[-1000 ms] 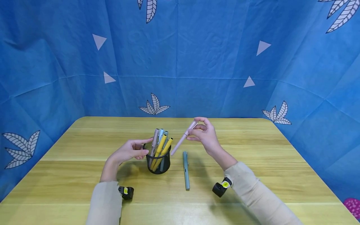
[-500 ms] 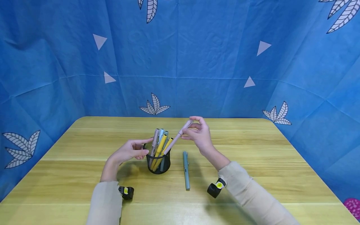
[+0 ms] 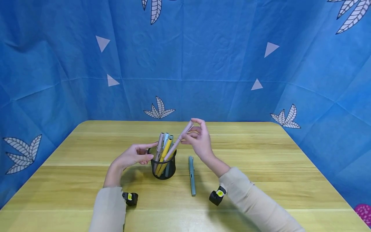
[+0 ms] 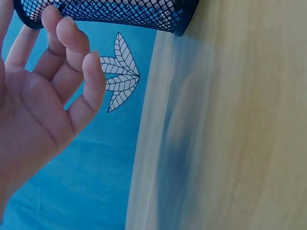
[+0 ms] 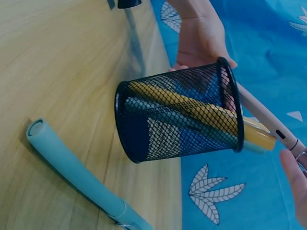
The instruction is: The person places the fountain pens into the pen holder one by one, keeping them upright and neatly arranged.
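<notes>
A black mesh pen cup (image 3: 171,170) stands on the table, holding several pens, among them a yellow pen (image 3: 166,149) and a mauve pen (image 3: 159,145). My left hand (image 3: 134,156) grips its rim from the left with thumb and index finger. In the left wrist view, the other fingers are bent beside the mesh wall. My right hand (image 3: 200,139) pinches a pale pink pen (image 3: 175,146) near its upper end. That pen leans down to the left, its lower end at the cup's mouth. A teal pen (image 3: 192,177) lies on the table right of the cup.
The wooden table (image 3: 261,151) has a blue curtain (image 3: 220,61) with leaf prints behind and at both sides. A black wrist camera (image 3: 131,199) sits on the left sleeve and another camera (image 3: 215,197) on the right. Something pink (image 3: 363,213) shows at the far right edge.
My right hand has moved left with the pink pen, bringing the pen's lower end from beside the cup to its mouth. The left hand, cup and teal pen have stayed put.
</notes>
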A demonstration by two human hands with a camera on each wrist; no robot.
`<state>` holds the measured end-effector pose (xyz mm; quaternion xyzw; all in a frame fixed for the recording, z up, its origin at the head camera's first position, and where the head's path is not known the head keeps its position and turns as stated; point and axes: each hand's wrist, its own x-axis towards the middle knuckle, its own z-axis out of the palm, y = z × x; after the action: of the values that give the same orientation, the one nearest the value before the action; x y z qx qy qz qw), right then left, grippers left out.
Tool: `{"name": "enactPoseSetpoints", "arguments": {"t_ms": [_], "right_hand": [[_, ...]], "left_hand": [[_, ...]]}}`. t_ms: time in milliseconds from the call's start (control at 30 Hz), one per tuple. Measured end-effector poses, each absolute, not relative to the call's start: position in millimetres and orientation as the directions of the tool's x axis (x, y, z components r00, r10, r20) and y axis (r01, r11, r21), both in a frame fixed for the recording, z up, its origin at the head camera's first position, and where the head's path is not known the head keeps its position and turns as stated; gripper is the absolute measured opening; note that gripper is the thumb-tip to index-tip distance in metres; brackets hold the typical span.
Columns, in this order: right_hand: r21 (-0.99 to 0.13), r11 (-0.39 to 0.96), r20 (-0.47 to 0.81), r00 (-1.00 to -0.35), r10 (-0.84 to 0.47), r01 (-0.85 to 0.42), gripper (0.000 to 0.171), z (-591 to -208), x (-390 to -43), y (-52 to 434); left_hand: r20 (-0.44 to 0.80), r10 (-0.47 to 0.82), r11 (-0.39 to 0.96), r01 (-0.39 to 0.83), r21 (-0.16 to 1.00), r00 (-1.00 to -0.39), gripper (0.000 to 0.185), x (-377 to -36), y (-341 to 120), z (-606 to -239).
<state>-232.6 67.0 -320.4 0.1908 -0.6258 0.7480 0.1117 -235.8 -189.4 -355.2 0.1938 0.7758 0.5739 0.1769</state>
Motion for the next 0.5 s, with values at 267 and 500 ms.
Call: {"name": "enactPoseSetpoints", "arguments": {"t_ms": [267,500], "right_hand": [[-0.87,-0.055,0.493,-0.86,-0.132,-0.49,0.051,-324.9,-227.6,60.1],[-0.821,0.059,0.555,-0.818,-0.154,-0.568,0.047,-326.1,-224.8,58.6]], "left_hand": [[-0.053,0.499,0.268,0.096,0.959,-0.865,0.054,-235.1,-188.4,-355.5],[-0.046,0.504,0.265,0.104,0.959,-0.862,0.054,-234.9,-188.9,-355.6]]}}
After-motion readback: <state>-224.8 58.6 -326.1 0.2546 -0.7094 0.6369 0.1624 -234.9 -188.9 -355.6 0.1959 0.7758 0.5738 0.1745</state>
